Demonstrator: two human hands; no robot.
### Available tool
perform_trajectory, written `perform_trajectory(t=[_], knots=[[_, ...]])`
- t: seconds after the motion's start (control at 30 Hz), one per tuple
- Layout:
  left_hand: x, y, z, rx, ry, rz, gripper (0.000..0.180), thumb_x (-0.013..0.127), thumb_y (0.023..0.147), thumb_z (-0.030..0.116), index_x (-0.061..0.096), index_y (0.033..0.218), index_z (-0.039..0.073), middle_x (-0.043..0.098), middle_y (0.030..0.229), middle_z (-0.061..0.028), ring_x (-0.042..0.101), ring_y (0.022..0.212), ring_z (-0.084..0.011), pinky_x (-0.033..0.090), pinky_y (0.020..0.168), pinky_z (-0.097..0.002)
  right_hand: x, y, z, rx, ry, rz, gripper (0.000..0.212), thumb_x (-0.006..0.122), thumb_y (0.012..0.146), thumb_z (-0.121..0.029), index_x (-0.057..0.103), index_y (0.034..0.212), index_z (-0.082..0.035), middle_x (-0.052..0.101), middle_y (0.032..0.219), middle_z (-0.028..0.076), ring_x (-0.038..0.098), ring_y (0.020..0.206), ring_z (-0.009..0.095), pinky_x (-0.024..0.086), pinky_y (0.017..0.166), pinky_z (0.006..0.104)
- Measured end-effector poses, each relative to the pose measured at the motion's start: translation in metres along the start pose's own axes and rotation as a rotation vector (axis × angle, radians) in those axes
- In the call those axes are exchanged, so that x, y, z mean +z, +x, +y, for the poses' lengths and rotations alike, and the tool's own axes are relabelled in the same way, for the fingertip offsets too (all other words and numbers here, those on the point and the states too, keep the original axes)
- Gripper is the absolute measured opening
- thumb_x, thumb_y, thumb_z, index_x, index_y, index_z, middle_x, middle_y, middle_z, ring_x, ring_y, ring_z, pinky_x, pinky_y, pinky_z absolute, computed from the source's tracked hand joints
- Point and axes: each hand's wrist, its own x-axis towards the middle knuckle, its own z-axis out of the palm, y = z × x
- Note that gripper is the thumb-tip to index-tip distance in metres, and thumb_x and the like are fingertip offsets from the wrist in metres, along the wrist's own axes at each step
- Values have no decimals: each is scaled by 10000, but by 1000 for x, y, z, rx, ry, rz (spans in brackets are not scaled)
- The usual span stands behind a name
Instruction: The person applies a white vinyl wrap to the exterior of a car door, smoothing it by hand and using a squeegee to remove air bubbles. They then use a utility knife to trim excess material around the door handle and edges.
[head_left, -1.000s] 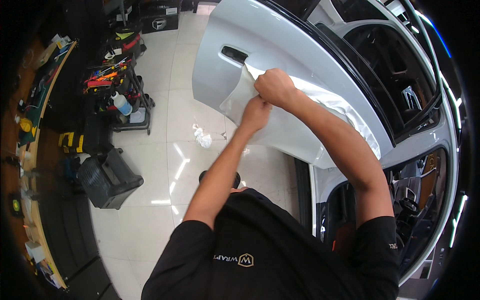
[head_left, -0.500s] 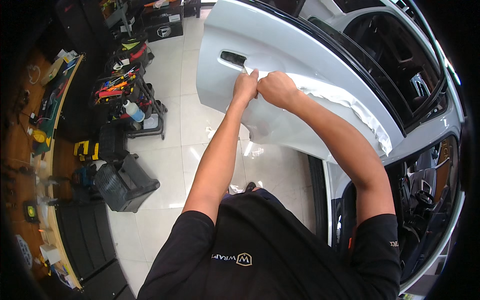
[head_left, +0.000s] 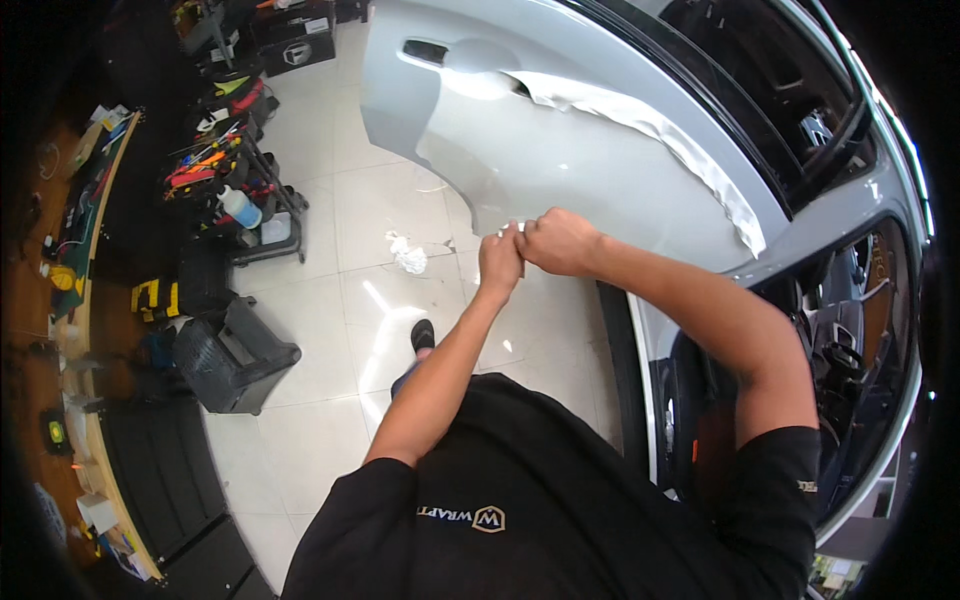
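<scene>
My two hands are closed and held together just off the lower edge of a pale grey car door [head_left: 395,110]. A little white scrap of film [head_left: 516,229] shows between them, pinched by my left hand [head_left: 500,265] and my right hand [head_left: 562,243]. Most of that scrap is hidden by the fingers. Across the door's upper part runs a loose white film edge [head_left: 650,125], curled and wrinkled, drooping at its right end. Beside the film's left end is a dark opening [head_left: 522,89]; another dark handle recess [head_left: 425,51] sits farther left.
Crumpled white film [head_left: 407,254] lies on the tiled floor near my foot [head_left: 423,333]. On the left stand a black step stool [head_left: 240,355], a tool cart [head_left: 270,225] with a spray bottle [head_left: 240,207], and a workbench [head_left: 95,250]. The car's open doorway [head_left: 690,400] is at right.
Both hands have come down from beside the handle recess to below the door's lower edge, still together. My view has shifted, and my foot now shows farther left.
</scene>
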Motion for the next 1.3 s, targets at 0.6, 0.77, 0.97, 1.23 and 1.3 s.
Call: perform_trajectory(t=[0.6, 0.77, 0.97, 1.23, 1.3], knots=[[-160, 17, -41, -169, 294, -242, 452, 633, 979, 418, 705, 857, -11, 590, 658, -6, 501, 661, -94, 423, 606, -282, 233, -109, -176, 1352, 1085, 85, 415, 602, 947, -403, 677, 970, 5, 702, 934, 249, 670, 908, 422, 514, 827, 507], [-211, 65, -80, 200, 1429, -790, 775, 536, 897, 698, 772, 958, -37, 714, 911, -291, 681, 873, -376, 492, 844, -460, 298, -95, -294, 1418, 1225, -130, 498, 617, 914, -445, 697, 979, 43, 707, 993, 268, 696, 889, 417, 560, 815, 494], [-67, 138, 109, -146, 22, -665, 794, 555, 982, 569, 392, 1482, -26, 537, 1427, -205, 549, 1283, -308, 475, 1021, -471, 248, -46, -275, 1547, 1849, 111, 465, 661, 927, -464, 673, 969, -2, 659, 737, 109, 639, 581, 191, 521, 477, 341], [34, 205, 168, -467, -623, -340, 297, 580, 1018, 345, 529, 878, 88, 524, 755, -23, 607, 805, -192, 516, 675, -285, 77, -56, -21, 1411, 977, 913, 500, 730, 865, -289, 560, 1238, -3, 604, 1193, 199, 579, 1115, 345, 477, 924, 433], [26, 208, 169, -566, -810, -429, 347, 567, 1019, 263, 433, 724, 139, 397, 628, 33, 525, 643, -129, 449, 540, -223, 51, -67, 23, 1326, 575, 948, 656, 778, 817, -245, 483, 1373, -63, 499, 1382, 182, 471, 1300, 361, 418, 1052, 472]])
